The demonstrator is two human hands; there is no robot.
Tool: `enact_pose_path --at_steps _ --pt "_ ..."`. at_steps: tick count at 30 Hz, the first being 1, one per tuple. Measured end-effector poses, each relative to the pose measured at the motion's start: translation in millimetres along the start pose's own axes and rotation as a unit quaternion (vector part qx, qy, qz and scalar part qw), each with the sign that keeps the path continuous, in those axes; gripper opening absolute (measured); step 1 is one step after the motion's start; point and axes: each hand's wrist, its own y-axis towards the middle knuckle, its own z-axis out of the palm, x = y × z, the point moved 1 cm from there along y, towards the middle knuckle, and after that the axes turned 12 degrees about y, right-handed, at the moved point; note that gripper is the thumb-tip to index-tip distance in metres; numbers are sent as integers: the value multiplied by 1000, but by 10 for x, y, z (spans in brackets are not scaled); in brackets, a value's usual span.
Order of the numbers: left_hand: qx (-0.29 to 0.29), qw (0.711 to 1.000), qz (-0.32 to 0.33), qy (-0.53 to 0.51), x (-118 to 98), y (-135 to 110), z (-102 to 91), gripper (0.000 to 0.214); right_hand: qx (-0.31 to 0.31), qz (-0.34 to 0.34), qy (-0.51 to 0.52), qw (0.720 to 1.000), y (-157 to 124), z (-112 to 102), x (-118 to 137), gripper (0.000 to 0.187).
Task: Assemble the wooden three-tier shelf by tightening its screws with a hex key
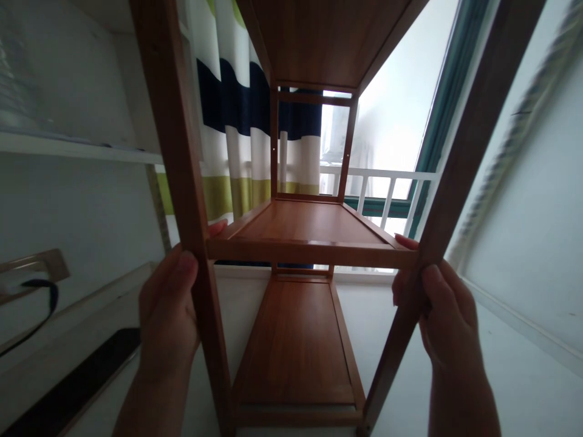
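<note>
A brown wooden shelf rack [300, 227] with three boards fills the middle of the view, seen close up from its near side. My left hand [170, 309] is wrapped round its near left upright post, thumb in front and fingertips showing behind. My right hand [439, 309] grips the near right upright post the same way, at the level of the middle board. The bottom board [296, 340] lies below between my hands, and the top board [328, 39] is overhead.
A striped white, navy and green curtain [237, 121] hangs behind the rack, beside a bright window with a white railing [387, 182]. A white wall shelf [68, 145] is at left, a black cable [43, 315] and a dark flat object [82, 382] lower left. White floor surrounds the rack.
</note>
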Motion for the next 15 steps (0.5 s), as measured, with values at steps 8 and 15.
enact_pose_path --at_steps 8,15 --pt "-7 1000 14 20 5 -10 16 21 -7 3 -11 1000 -17 10 33 34" --pt "-16 997 37 67 45 -2 -17 27 -18 5 -18 1000 -24 0 27 34"
